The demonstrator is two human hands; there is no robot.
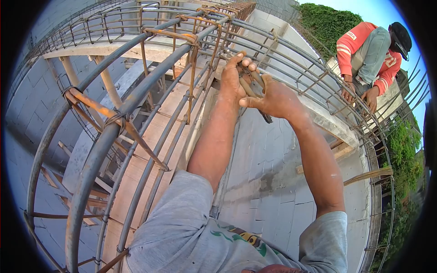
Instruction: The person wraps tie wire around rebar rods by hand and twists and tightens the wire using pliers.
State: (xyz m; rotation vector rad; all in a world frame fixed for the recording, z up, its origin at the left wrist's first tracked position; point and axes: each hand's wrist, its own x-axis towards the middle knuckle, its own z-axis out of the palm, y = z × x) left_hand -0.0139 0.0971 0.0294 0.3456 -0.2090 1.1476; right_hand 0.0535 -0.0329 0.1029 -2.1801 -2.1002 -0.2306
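Observation:
Both hands are close together at the steel bars of a long rebar cage [200,38]. My right hand [276,99] is wrapped round a pair of pincers [246,87] with tan, worn handles; a dark end sticks out below the palm. My left hand [232,78] is just left of the pincers, its fingers curled in beside the bars. What lies inside those fingers is hidden. Thin wire ties [119,119] bind the stirrups to the long bars.
Wooden formwork boards [182,98] run beneath the cage, with timber props [109,82] below at left. A grey block wall [273,154] drops away beneath my arms. A co-worker in a red top [359,50] crouches at right, hands on the bars. A wire bundle [371,175] juts out below.

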